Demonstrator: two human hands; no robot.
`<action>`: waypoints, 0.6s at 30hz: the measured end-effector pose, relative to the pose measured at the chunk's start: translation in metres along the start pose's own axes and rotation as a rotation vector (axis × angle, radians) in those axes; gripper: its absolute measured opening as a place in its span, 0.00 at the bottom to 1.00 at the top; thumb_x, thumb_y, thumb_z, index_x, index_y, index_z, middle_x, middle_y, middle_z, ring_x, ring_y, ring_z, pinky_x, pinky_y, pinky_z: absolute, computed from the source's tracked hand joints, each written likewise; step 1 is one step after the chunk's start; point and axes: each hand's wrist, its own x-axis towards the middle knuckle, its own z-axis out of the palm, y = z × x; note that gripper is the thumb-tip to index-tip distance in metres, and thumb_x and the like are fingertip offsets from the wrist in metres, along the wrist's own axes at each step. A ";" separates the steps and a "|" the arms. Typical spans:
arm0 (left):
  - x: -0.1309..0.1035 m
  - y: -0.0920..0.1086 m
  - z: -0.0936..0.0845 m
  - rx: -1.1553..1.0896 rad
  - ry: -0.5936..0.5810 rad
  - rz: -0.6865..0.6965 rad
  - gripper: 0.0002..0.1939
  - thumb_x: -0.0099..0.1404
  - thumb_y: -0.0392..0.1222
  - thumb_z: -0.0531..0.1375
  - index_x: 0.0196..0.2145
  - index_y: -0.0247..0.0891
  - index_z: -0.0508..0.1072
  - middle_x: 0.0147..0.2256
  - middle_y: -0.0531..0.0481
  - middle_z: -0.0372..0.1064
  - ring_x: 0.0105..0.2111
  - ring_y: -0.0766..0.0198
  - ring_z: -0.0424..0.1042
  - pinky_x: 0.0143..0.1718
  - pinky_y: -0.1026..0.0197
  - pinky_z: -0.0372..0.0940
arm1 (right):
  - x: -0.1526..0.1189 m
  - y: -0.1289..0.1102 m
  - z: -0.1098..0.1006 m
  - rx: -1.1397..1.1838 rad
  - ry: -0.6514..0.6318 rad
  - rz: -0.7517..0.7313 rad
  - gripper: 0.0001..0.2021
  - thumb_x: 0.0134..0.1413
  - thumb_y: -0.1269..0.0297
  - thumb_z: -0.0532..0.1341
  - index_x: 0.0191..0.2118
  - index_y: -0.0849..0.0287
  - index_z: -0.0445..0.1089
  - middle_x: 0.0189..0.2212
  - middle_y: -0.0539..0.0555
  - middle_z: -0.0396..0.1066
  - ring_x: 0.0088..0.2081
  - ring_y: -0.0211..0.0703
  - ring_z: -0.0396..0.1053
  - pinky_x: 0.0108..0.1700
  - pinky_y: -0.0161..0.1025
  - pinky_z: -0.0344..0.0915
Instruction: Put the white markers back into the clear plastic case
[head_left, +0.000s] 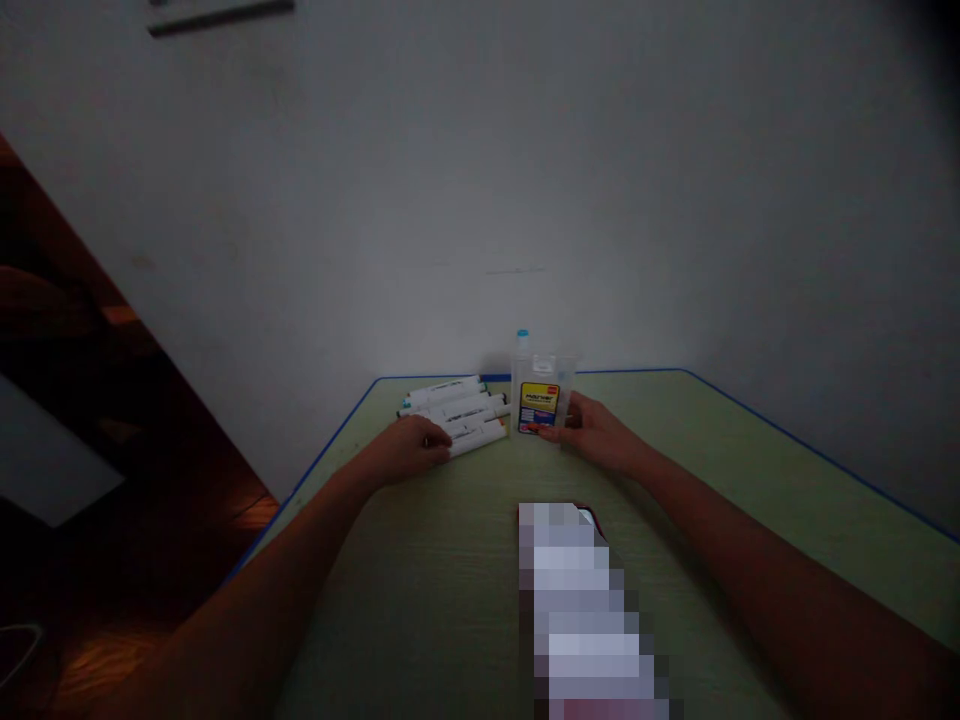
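Note:
A clear plastic box (567, 374) with a yellow and blue label stands upright near the table's far edge. One marker with a light blue end (523, 340) rises above its left side. My right hand (600, 432) is closed round the box's lower right side, the thumb across the front. Left of the box several white markers (450, 402) lie side by side on the table. My left hand (405, 450) has its fingers closed on the left end of the nearest white marker (478, 439), which has an orange tip end.
The green table (420, 580) has a blue edge and stands against a pale wall (450, 180). A blurred-out flat object (585, 600) lies on the table nearer to me, right of centre. Dark reddish floor and a white panel (52, 460) show at the left.

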 end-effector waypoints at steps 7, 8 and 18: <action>-0.004 0.006 0.003 0.114 -0.069 -0.020 0.14 0.50 0.47 0.53 0.23 0.35 0.72 0.21 0.53 0.65 0.21 0.72 0.60 0.25 0.67 0.49 | 0.001 0.002 0.000 0.011 0.008 0.014 0.21 0.40 0.67 0.64 0.44 0.58 0.61 0.44 0.56 0.70 0.40 0.45 0.70 0.43 0.45 0.67; -0.004 0.008 0.003 0.137 -0.052 -0.031 0.14 0.49 0.48 0.53 0.22 0.35 0.71 0.20 0.53 0.64 0.21 0.72 0.59 0.24 0.67 0.48 | 0.001 0.002 0.000 0.016 0.004 0.010 0.22 0.40 0.67 0.64 0.44 0.58 0.61 0.44 0.56 0.70 0.41 0.45 0.70 0.43 0.45 0.67; -0.003 0.008 -0.005 -0.082 0.097 -0.098 0.13 0.49 0.48 0.54 0.26 0.34 0.69 0.26 0.51 0.67 0.26 0.71 0.62 0.27 0.68 0.53 | 0.002 0.002 0.001 0.035 0.004 -0.004 0.21 0.41 0.69 0.63 0.44 0.58 0.61 0.44 0.57 0.70 0.41 0.46 0.70 0.45 0.47 0.66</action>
